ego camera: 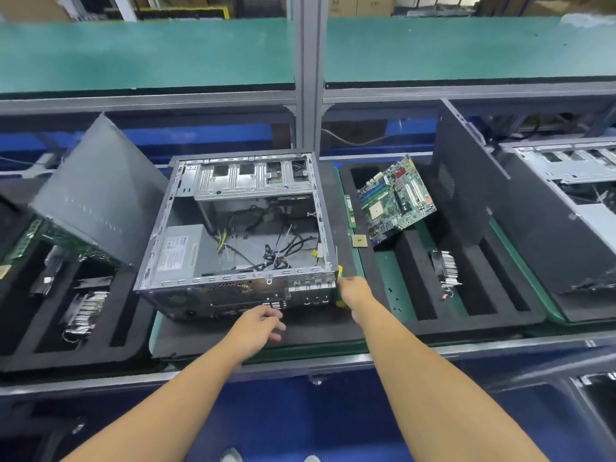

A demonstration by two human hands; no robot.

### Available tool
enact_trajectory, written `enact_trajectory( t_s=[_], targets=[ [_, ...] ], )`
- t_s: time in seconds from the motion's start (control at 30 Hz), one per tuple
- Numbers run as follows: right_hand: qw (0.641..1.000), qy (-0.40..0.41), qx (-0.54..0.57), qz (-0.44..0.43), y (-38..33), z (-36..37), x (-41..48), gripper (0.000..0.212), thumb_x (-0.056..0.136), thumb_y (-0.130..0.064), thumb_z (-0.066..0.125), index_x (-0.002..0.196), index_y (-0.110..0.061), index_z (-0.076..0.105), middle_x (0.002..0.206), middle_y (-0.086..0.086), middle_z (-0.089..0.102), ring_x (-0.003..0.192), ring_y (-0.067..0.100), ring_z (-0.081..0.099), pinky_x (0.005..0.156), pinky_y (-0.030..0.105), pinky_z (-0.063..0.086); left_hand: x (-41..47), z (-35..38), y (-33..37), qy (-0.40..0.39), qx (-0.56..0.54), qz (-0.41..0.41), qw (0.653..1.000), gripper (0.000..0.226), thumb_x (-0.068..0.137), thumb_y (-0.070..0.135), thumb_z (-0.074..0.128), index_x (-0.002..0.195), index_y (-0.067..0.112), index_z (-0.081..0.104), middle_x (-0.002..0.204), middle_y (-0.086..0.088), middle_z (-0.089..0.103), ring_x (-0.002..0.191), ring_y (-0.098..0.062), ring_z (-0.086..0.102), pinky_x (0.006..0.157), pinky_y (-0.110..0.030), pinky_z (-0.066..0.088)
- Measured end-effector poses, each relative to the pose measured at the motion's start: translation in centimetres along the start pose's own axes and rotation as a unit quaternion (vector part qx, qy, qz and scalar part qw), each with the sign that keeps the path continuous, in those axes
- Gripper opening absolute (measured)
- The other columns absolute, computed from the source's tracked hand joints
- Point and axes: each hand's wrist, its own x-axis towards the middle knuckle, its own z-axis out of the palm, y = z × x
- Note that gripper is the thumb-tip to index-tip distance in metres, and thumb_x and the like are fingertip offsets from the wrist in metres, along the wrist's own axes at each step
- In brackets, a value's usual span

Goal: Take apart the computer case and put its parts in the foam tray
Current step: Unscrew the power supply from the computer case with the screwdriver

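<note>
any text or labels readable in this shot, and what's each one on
Nothing can be read as words.
Power supply label: printed lines and a barcode-like strip, too blurred to read.
Left side panel: faint lettering, too blurred to read.
Motherboard: markings too small to read.

Surface: long bench, grey metal front rail. Left: black foam tray, flat, partly out of frame. Centre: green board carrying a dark pad; the open case sits on the pad. Right, just beside the board: second tray, flat.
</note>
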Motion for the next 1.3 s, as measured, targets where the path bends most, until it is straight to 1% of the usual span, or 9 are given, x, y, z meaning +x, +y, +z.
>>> enact_trajectory(
  t_s=[0.13,0.23,0.43,0.53,0.63,0.77,0.9,1.07,1.3],
  targets=[
    [1.0,-0.007,0.019,0.005,0.1,0.1,-0.3,0.038,0.102,-0.028,0.055,0.07,-0.012,0.044,0.066,0.007,0.038,0.067,0.023,0.039,0.06,0.034,0.032,-0.2,-0.9,0.5,0.003,0.005,0.003,1.0,0.021,0.098,0.016,0.046,0.107,0.021,0.064,0.097,0.006,0.075,0.085,-0.013,0.073,0.073,-0.03,0.047],
    [0.996,-0.01,0.09,0.012,0.0,-0.2,-0.8,0.031,0.101,-0.033,0.054,0.079,-0.013,0.046,0.074,0.011,0.04,0.071,0.026,0.041,0.065,0.038,0.037,-0.4,-1.7,1.1,-0.002,0.022,0.018,1.0,0.017,0.097,0.017,0.05,0.105,0.023,0.064,0.095,0.007,0.075,0.083,-0.012,0.073,0.071,-0.027,0.047],
    [0.977,-0.007,0.215,0.003,-2.8,-1.1,-3.0,0.021,0.098,-0.038,0.054,0.099,-0.018,0.062,0.073,0.0,0.055,0.054,0.015,0.046,0.051,0.029,0.04,-1.6,-4.5,2.8,-0.006,0.128,0.153,0.98,0.023,0.098,0.015,0.049,0.098,0.031,0.064,0.094,0.015,0.072,0.082,0.0,0.068,0.069,-0.021,0.049],
    [0.987,0.042,0.118,-0.105,-4.9,-1.3,-4.9,0.023,0.103,-0.041,0.046,0.104,-0.02,0.057,0.083,-0.001,0.059,0.065,0.014,0.051,0.057,0.028,0.039,-2.5,-6.8,4.5,0.038,0.226,0.302,0.926,0.027,0.097,0.012,0.049,0.097,0.035,0.063,0.096,0.022,0.063,0.089,0.01,0.057,0.078,-0.011,0.042],
    [0.967,0.094,-0.023,-0.235,-6.7,-1.4,-7.1,0.031,0.104,-0.046,0.041,0.114,-0.02,0.053,0.093,0.001,0.062,0.079,0.019,0.055,0.061,0.032,0.037,-2.1,-9.5,6.3,0.119,0.321,0.383,0.858,0.02,0.095,0.019,0.056,0.108,0.03,0.066,0.125,0.015,0.056,0.116,-0.002,0.051,0.104,-0.03,0.038],
    [0.908,0.166,-0.244,-0.297,-8.9,-0.5,-9.2,0.02,0.104,-0.043,0.038,0.106,-0.024,0.041,0.077,-0.004,0.052,0.074,0.027,0.053,0.059,0.036,0.036,-0.2,-14.1,5.5,0.185,0.496,0.207,0.823,0.052,0.092,0.056,0.056,0.141,0.041,0.045,0.165,0.004,0.01,0.15,-0.027,0.015,0.117,-0.053,0.016],
    [0.866,0.135,-0.372,-0.306,-9.5,2.1,-10.3,0.023,0.107,-0.037,0.036,0.114,-0.015,0.041,0.084,0.001,0.057,0.076,0.03,0.054,0.061,0.037,0.037,1.2,-17.6,3.1,0.135,0.493,0.058,0.857,0.074,0.084,0.08,0.044,0.149,0.056,0.02,0.167,0.003,-0.01,0.151,-0.038,-0.007,0.118,-0.058,0.012],
    [0.889,0.077,-0.337,-0.299,-8.6,4.1,-10.5,0.036,0.108,-0.038,0.03,0.139,-0.023,0.04,0.101,0.005,0.066,0.084,0.029,0.055,0.067,0.038,0.041,1.3,-18.3,0.5,0.087,0.454,0.087,0.882,0.066,0.088,0.08,0.028,0.147,0.063,0.003,0.166,0.008,-0.014,0.149,-0.033,-0.022,0.118,-0.061,0.01],
    [0.924,0.076,-0.275,-0.254,-8.4,4.9,-11.1,0.024,0.107,-0.035,0.033,0.123,-0.025,0.047,0.098,0.006,0.068,0.084,0.032,0.064,0.076,0.043,0.052,2.4,-20.4,0.9,0.072,0.585,0.184,0.787,0.062,0.085,0.084,0.023,0.143,0.068,0.011,0.161,-0.012,0.011,0.147,-0.04,0.004,0.119,-0.052,0.006]
  ],
)
